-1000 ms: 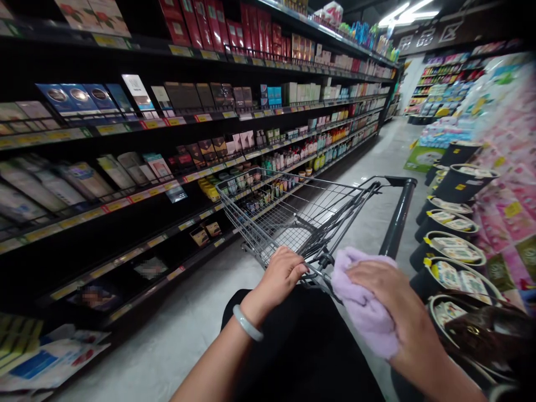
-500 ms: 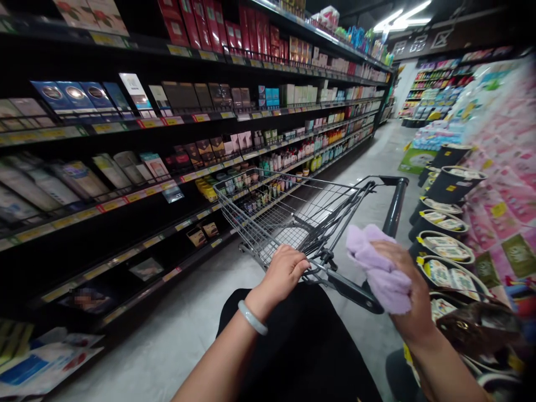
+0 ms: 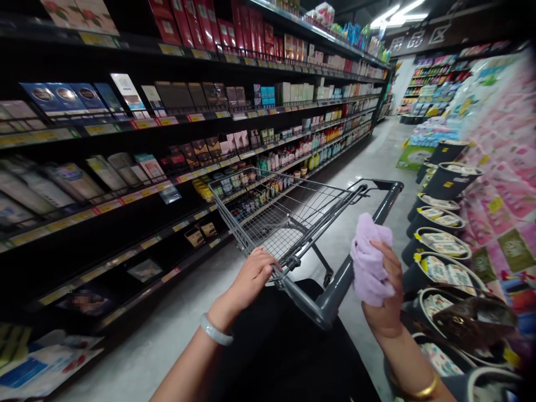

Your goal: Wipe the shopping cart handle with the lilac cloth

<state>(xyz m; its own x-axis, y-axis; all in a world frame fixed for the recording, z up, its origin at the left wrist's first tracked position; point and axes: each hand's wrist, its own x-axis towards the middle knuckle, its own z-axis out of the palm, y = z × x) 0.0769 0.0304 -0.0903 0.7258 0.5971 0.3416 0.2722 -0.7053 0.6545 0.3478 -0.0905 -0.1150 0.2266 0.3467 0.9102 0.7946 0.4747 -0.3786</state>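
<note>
A grey wire shopping cart (image 3: 288,215) stands in a shop aisle right in front of me. My left hand (image 3: 251,276) is closed on the near corner of the cart's wire basket. My right hand (image 3: 387,290) holds a bunched lilac cloth (image 3: 371,259), pressed against the right side of the dark grey handle bar (image 3: 355,262). A pale bangle sits on my left wrist and a gold one on my right.
Long dark shelves (image 3: 176,120) of boxed and bottled goods run along the left. On the right stand several black tubs of packets (image 3: 439,234) and pink packaged stock (image 3: 502,184). Grey floor (image 3: 368,167) leads ahead down the aisle. Packets (image 3: 42,363) lie at lower left.
My right hand has slid the lilac cloth along the handle from its near end toward the far right. The cart has swung a little; my left hand kept its grip.
</note>
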